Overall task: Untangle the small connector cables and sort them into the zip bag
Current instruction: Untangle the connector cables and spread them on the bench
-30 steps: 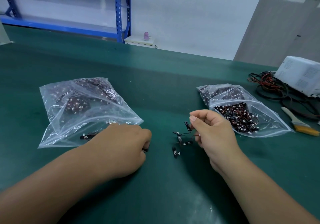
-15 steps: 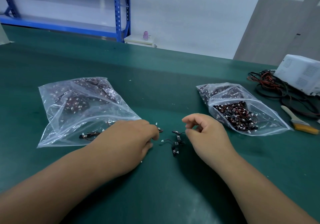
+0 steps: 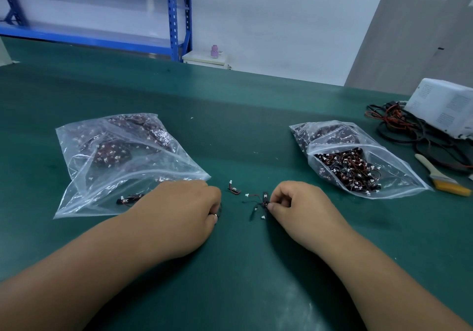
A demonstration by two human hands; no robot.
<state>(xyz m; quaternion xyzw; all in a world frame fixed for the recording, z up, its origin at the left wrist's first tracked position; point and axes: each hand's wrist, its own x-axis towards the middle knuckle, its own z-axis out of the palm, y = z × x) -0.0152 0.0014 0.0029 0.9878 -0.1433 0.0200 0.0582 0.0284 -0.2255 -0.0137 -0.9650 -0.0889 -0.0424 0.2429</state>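
— Green matting (image 3: 243, 126) covered the whole bench, and a white wall and blue shelving (image 3: 176, 16) stood behind its far edge. What did you measure from?
— The tangle of connector cables (image 3: 257, 204), which lay on the matting near the front.
— Who had hold of it?
— The right hand (image 3: 304, 210) met the tangle from the right. Thumb and forefinger were narrowed into a pinch on a black connector at its right edge, and the other fingers were curled in.
— And the left hand (image 3: 179, 213)?
— Just left of the tangle, knuckles up, fingers curled toward the matting. Its fingertips were hidden, so I could not tell whether it held anything. A single cable (image 3: 234, 190) lay apart, just beyond the tangle and to its left, between the two hands.
— The bags?
— The left zip bag (image 3: 122, 162) lay well left of the tangle, mouth open toward the near side. The left hand covered part of that edge, and a few cables sat just inside. The right zip bag (image 3: 358, 162) lay beyond and right of the tangle, also open, with a heap of cables at its mouth.
— Room to move?
— A broad strip of bare matting ran from the tangle between the bags to the far edge. Far right of the tangle, by the bench edge, lay a brush (image 3: 442, 177), a white box (image 3: 445, 108) and black and red leads (image 3: 404, 131).
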